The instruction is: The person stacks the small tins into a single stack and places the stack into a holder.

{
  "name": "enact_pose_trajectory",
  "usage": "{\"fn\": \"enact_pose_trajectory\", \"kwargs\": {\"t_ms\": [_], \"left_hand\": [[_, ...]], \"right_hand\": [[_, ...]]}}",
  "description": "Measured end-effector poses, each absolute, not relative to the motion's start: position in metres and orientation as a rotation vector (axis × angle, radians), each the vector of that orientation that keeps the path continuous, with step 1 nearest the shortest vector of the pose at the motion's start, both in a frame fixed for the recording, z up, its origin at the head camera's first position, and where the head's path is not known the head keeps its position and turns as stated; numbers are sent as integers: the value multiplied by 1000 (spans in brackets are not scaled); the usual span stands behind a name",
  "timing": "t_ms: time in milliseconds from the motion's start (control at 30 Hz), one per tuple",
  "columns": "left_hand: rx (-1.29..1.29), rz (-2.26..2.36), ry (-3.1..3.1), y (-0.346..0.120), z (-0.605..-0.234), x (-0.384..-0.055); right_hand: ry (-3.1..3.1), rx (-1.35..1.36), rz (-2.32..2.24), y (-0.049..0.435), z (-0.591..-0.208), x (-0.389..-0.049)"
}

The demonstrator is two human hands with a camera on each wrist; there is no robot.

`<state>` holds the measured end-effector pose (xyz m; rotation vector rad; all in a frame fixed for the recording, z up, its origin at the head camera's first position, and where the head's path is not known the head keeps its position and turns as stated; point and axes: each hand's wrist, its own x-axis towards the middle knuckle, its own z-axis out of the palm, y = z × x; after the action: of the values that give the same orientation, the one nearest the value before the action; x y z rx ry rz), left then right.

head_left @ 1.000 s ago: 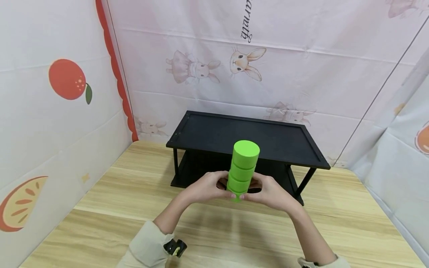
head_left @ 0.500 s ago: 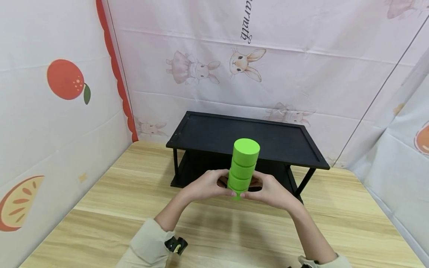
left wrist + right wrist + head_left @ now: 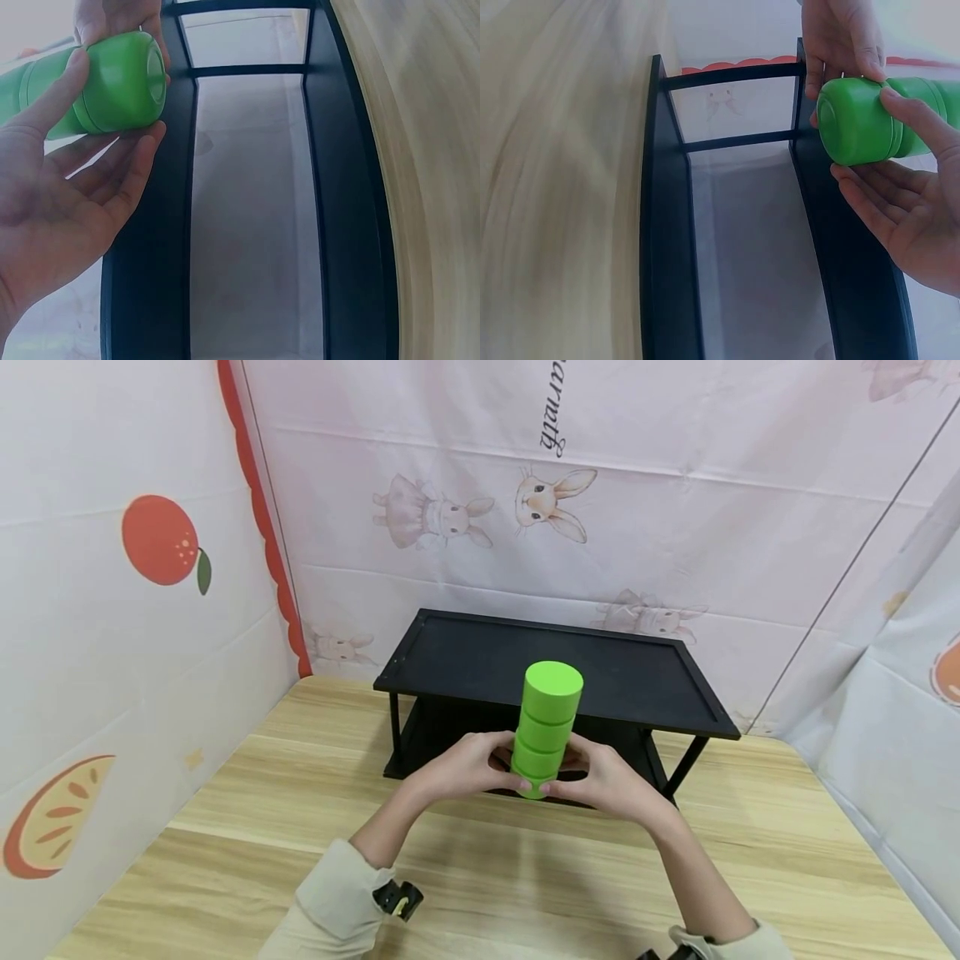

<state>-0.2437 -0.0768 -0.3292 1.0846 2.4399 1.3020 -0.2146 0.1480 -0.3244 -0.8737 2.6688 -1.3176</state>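
Both hands hold a bright green cylindrical container (image 3: 546, 727) with grooves around it. It stands nearly upright, slightly tilted, in front of the black shelf. My left hand (image 3: 472, 767) grips its lower left side, thumb on the near face. From the right, my right hand (image 3: 606, 781) grips the same lower part, and the thumb tips are close together. In the left wrist view, the container's rounded base (image 3: 124, 82) has a recessed bottom, with the left fingers beneath. The right wrist view shows the base (image 3: 859, 120) between both hands.
A black two-tier shelf (image 3: 480, 647) stands on the wooden table (image 3: 315, 827) behind the hands. Printed cloth (image 3: 450, 427) hangs at the back, and more covers the left and right sides. Dark straps (image 3: 397, 900) sit on the wrists.
Both hands have raised the green container slightly, so it sits a little higher against the shelf. Their grip looks the same.
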Motion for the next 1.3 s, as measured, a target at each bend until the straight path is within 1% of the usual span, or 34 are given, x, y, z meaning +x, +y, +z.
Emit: {"fn": "enact_pose_trajectory", "kwargs": {"t_ms": [200, 500, 767, 1300], "left_hand": [[1079, 1289, 2453, -76, -326, -244], [1078, 1283, 2471, -75, -320, -248], [1094, 1297, 2462, -74, -317, -250], [1096, 1263, 2474, -76, -312, -252]], "right_hand": [[2688, -867, -1296, 149, -323, -217], [2697, -830, -1304, 145, -308, -213], [2674, -887, -1349, 151, -316, -223], [2689, -873, -1343, 148, -312, -222]]}}
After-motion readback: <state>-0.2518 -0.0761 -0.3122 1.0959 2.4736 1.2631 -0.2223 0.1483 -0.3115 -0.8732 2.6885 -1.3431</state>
